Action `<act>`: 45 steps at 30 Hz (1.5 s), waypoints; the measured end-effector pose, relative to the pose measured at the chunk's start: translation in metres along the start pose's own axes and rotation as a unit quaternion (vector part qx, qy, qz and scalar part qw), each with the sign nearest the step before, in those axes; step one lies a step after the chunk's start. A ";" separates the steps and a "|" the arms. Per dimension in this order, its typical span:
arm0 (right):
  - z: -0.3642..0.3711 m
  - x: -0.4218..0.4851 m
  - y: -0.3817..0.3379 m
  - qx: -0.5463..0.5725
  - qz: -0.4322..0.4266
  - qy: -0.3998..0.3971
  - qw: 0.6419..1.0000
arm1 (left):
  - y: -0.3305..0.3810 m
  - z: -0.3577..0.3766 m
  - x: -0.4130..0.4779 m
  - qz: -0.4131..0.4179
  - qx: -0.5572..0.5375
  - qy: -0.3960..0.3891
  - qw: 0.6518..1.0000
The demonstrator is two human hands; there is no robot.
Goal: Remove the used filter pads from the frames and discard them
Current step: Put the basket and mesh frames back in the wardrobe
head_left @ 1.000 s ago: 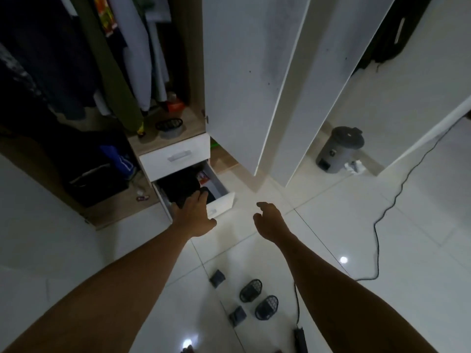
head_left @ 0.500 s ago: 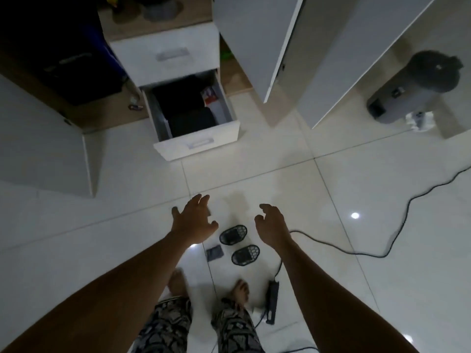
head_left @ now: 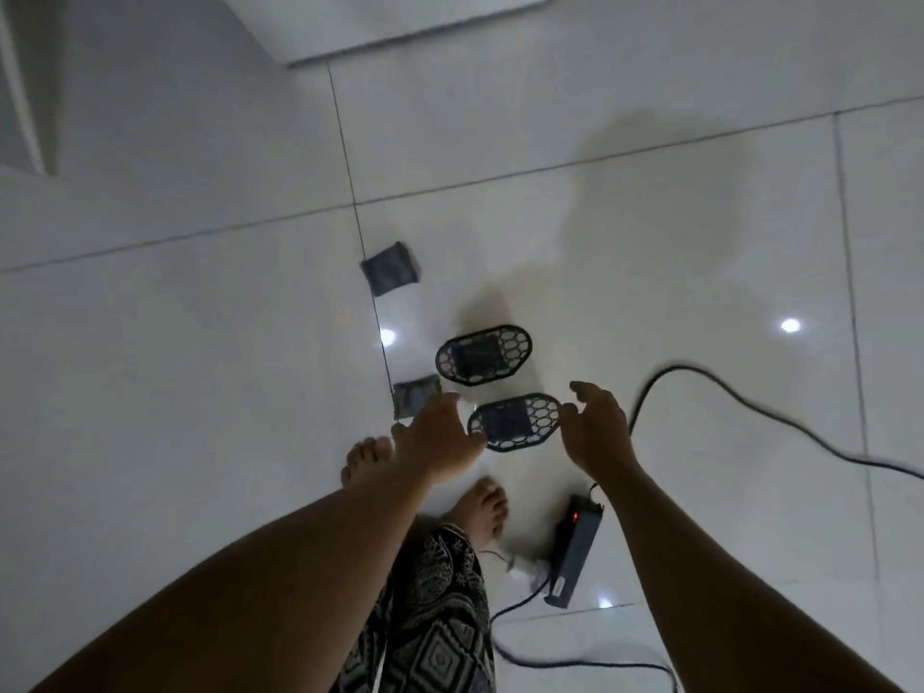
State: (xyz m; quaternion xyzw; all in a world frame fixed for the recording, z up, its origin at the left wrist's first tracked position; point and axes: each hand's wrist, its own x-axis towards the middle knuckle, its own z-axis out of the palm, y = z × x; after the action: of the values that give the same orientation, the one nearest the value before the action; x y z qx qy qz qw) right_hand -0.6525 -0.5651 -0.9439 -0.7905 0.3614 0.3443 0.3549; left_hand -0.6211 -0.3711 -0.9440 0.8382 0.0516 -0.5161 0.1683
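Two black oval mesh filter frames lie on the white tiled floor, each with a dark square pad in it: the farther frame [head_left: 483,360] and the nearer frame [head_left: 515,421]. Two loose dark square pads lie to their left, one farther off [head_left: 391,268] and one close by [head_left: 416,395], partly hidden by my left hand. My left hand [head_left: 436,435] hovers at the nearer frame's left end, fingers relaxed, holding nothing. My right hand [head_left: 596,425] hovers at its right end, fingers loosely curved, empty.
A black power strip [head_left: 574,549] with a red light lies by my bare feet [head_left: 483,503]. Its black cable [head_left: 740,398] loops across the floor to the right. A white drawer front's edge [head_left: 410,37] shows at the top.
The view has tilted down from the wardrobe and drawer to the floor. Both hands have dropped toward the nearer filter frame and now flank it.
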 end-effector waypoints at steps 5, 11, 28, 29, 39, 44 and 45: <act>0.044 0.043 0.048 0.018 0.041 -0.028 0.999 | -0.026 0.061 0.048 -0.081 -0.167 -0.020 0.982; 0.075 0.061 0.060 0.112 0.073 -0.028 0.991 | -0.032 0.096 0.070 -0.106 -0.279 -0.030 0.954; 0.055 0.036 0.035 0.181 0.095 -0.003 0.979 | -0.021 0.076 0.048 -0.102 -0.358 0.019 0.928; 0.052 0.031 0.031 0.178 0.095 0.000 0.979 | -0.021 0.071 0.044 -0.098 -0.356 0.021 0.929; 0.008 -0.066 -0.040 0.209 0.048 0.050 0.975 | -0.013 -0.033 -0.053 -0.005 -0.287 0.074 0.955; -0.022 -0.120 -0.085 0.245 0.029 0.077 0.966 | 0.000 -0.094 -0.116 0.007 -0.305 0.117 0.945; -0.028 -0.130 -0.094 0.251 0.026 0.081 0.964 | 0.003 -0.104 -0.128 0.007 -0.317 0.120 0.941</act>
State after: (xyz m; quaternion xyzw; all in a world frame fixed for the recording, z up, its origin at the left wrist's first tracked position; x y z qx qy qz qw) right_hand -0.6332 -0.4997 -0.7965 -0.6918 0.4842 0.1866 0.5021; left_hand -0.5913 -0.3276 -0.7878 0.7973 0.2266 -0.3676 0.4217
